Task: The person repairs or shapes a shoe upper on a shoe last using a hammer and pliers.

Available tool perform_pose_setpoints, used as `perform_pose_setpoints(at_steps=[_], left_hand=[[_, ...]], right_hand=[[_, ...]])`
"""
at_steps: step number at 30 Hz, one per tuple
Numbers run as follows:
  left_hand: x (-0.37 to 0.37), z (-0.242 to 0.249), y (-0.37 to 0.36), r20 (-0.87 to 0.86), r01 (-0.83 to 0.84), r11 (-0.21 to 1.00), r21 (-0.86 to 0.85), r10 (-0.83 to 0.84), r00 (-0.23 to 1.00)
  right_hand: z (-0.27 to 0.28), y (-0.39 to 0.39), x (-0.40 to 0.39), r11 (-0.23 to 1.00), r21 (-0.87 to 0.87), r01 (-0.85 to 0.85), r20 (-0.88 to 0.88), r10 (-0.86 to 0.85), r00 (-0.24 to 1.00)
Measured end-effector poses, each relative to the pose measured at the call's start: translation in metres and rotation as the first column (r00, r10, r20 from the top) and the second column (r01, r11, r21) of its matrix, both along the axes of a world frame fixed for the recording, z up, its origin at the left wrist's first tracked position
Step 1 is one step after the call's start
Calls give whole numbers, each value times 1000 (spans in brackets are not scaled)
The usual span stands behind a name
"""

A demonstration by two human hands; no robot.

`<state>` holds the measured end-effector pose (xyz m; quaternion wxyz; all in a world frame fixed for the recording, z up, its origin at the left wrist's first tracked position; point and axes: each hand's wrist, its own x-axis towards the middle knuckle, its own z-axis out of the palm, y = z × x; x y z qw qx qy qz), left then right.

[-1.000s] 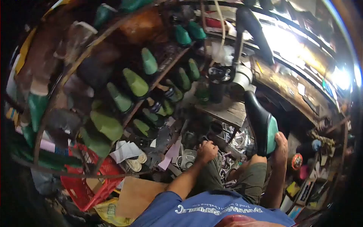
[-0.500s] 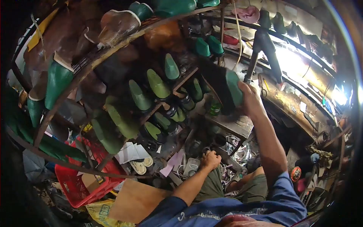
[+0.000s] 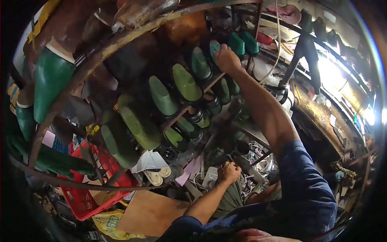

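Far along the rusty metal-barred rack (image 3: 213, 82), I have the right hand (image 3: 228, 59) pinching a dark, green-soled shoe (image 3: 214, 47), best settled squarely before I release; the left hand (image 3: 230, 172), grip unclear, lies nearer.

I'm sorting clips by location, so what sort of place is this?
Likely a shoemaker's workshop: rows of green shoe forms, a cluttered wooden workbench and scraps of material lying about all suggest it.
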<state>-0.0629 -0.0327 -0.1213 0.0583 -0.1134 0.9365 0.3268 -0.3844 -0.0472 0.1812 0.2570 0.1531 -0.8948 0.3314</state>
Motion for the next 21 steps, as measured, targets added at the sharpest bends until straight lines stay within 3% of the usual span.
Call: perform_pose_setpoints(at_steps=[2,4,5,7,8,9,11,15,16,17,20,21], left_hand=[[4,2,-1,7,-11,1000,24,11,1000],[1,3,2,-1,-5,998,66,5,1000],[0,2,3,-4,-4,997,71,4,1000],[2,-1,5,-58,0,1000,14,1,998],[2,1,4,-58,1,1000,11,-1,998],[2,2,3,-29,12,1000,17,-12,1000],[1,4,1,-7,19,1000,18,-19,1000],[5,31,-1,-12,-17,1000,-14,17,1000],[5,42,-2,22,-26,1000,-12,26,999],[4,42,-2,16,-25,1000,-12,25,1000],[-1,0,-5,-40,25,1000,-19,-25,999],[1,7,-4,-30,36,999,-18,-36,999]], right_hand=[[3,-1,19,997,72,10,-78,-5,997],[13,-2,46,997,-40,-66,-443,42,896],[10,-6,54,997,-35,-65,-445,43,894],[7,-21,67,984,-79,-158,-205,139,969],[5,-32,61,992,-25,-126,4,126,992],[1,-38,57,992,-30,-125,3,125,992],[2,-45,55,997,-27,-69,165,73,984],[7,-43,33,993,-103,-58,187,76,979],[12,-34,34,884,-462,-67,331,242,912],[17,-24,34,659,-752,4,390,440,809],[21,24,91,543,-839,39,342,471,813],[22,44,123,536,-843,48,343,466,816]])
